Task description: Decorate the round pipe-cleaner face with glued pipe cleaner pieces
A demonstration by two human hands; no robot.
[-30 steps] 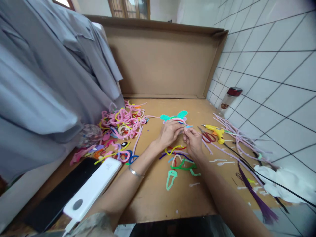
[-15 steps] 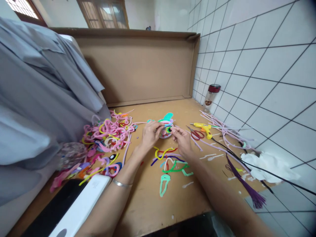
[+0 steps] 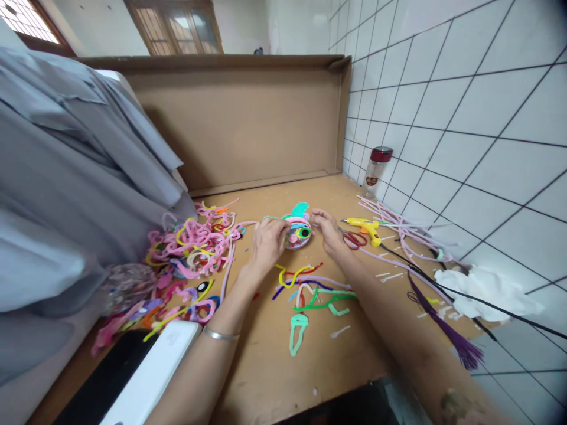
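A round, colourful craft piece [image 3: 297, 234] lies on the tan table, with a green-ringed black eye on its face and a turquoise fin on top. My left hand [image 3: 269, 239] is closed on its left edge, fingers pinched together. Just off the right edge, my right hand [image 3: 326, 229] is raised with its fingers apart and nothing between them. Nearer me lie a yellow strip [image 3: 292, 277], green strips [image 3: 319, 299] and a pale green loop [image 3: 297, 333].
Tangled pink strips [image 3: 199, 245] fill the left side, near a white device [image 3: 153, 375]. Red-handled scissors [image 3: 355, 239], a yellow glue gun [image 3: 365, 227], a red-lidded bottle [image 3: 376, 171] and a purple tassel [image 3: 447, 336] are on the right. A cardboard panel [image 3: 248, 118] stands behind.
My right hand has let go of the craft piece and moved a little right, its fingers opening. The eye now shows fully. My left hand stays on the piece.
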